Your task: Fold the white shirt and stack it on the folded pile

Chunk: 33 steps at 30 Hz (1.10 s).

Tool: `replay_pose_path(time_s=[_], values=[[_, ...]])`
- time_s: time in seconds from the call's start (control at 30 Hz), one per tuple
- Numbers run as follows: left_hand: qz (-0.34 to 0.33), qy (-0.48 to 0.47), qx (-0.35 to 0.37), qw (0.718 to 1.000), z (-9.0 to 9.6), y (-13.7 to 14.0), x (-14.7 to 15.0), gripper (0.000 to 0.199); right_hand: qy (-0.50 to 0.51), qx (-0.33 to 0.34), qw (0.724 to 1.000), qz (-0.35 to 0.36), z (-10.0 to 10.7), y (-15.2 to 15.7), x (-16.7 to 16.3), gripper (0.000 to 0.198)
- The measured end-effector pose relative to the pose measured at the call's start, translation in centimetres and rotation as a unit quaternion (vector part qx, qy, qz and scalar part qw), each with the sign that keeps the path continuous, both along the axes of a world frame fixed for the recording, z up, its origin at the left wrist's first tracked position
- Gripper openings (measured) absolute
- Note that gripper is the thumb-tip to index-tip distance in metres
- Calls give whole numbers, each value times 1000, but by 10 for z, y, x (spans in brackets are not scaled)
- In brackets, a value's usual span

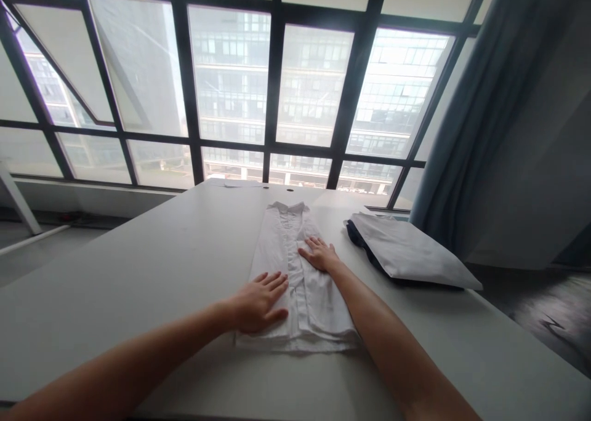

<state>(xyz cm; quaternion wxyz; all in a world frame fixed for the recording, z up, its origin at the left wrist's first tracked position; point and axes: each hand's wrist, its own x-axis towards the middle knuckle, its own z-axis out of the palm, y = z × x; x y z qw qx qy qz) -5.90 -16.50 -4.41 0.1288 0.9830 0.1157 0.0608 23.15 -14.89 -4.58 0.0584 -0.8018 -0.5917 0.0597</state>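
Observation:
A white shirt (295,298) lies on the white table, folded into a long narrow shape, its collar at the far end and its hem toward me. Ruffles or creases run down its middle. My left hand (262,301) rests flat on the near left part of the shirt, fingers stretched out. Farther up, my right hand (319,254) lies flat on the right side of the cloth with its fingers spread. Neither hand grips the fabric.
On the right of the table (184,255) is a stack of folded clothes (410,248), white above dark. A thin white sheet (242,183) lies at the far edge. Beyond stand large windows (231,76), with a grey-blue curtain (466,113) on the right.

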Motion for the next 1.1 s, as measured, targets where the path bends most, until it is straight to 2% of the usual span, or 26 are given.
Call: replay_pose_path(time_s=[0.17,0.33,0.4,0.47,0.53,0.6,0.67,0.77,0.97,1.1], values=[[-93,-30,-21,995,6,-30,-22,74,4,11,1000,5,-4,0,2,81],[-111,-17,-88,990,21,-33,-25,72,-3,13,1000,10,-4,-1,3,79],[-100,-41,-141,984,30,-24,-23,62,-4,8,1000,14,-2,-3,0,80],[-69,-81,-166,980,36,-10,-20,55,-5,3,1000,22,-2,-7,-6,81],[-25,-106,-136,985,37,10,-14,52,-1,-1,999,33,-1,-14,-15,82],[17,-93,-77,993,32,33,-6,52,7,4,999,48,-1,-23,-27,83],[49,-57,-27,997,22,53,2,55,21,18,998,62,-1,-33,-36,82],[78,-22,-2,997,6,72,6,59,53,39,993,93,2,-48,-40,79],[72,-50,-25,996,-9,91,-12,59,174,94,963,184,2,-56,-11,64],[92,-97,-80,988,-7,114,-33,51,192,175,956,137,-4,-52,19,44]])
